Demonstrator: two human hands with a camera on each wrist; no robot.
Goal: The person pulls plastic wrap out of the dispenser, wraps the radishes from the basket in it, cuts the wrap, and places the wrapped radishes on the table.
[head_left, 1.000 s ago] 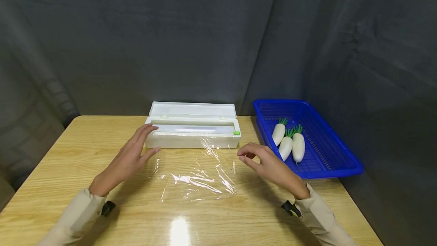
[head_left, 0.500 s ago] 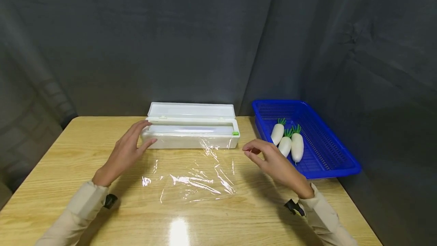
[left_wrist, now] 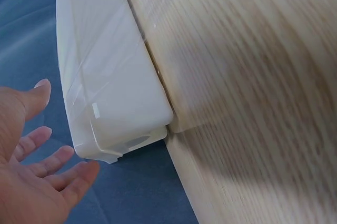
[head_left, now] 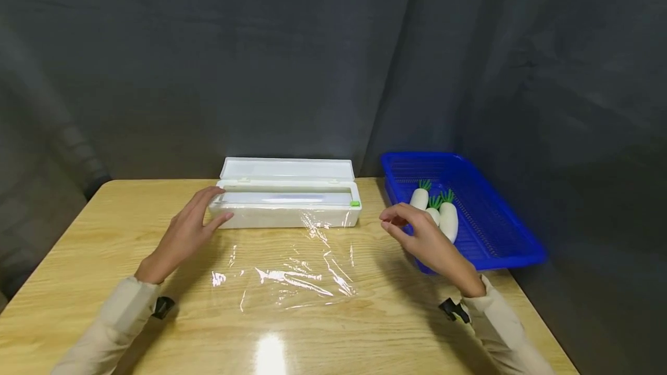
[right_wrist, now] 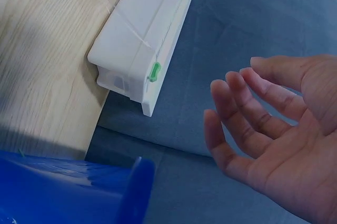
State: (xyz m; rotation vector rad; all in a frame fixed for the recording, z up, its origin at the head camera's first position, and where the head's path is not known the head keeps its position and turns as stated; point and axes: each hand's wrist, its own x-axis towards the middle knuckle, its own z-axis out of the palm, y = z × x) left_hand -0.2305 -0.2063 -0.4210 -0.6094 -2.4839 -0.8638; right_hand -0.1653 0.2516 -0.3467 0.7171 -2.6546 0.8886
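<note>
A white cling film dispenser box [head_left: 283, 217] stands at the back of the table with its lid [head_left: 286, 169] raised. Clear cling film [head_left: 297, 279] runs from its front edge and lies spread over the wood, its outline faint. My left hand [head_left: 182, 236] hovers at the box's left end, fingers loosely bent and holding nothing; whether a fingertip touches the box I cannot tell. Over the near left edge of the blue basket [head_left: 497, 230] is my right hand [head_left: 424, 242], thumb and fingers loosely curved with nothing between them. A green slide cutter [right_wrist: 154, 71] sits at the box's right end.
Three white radishes [head_left: 449, 221] with green tops lie in the basket, partly hidden behind my right hand. Dark curtains [head_left: 292, 74] hang close behind the wooden table [head_left: 172, 328] and along its right side.
My right hand has moved right, away from the film and over the basket's edge. The left hand has shifted slightly left and up beside the box. Film and box lie as before.
</note>
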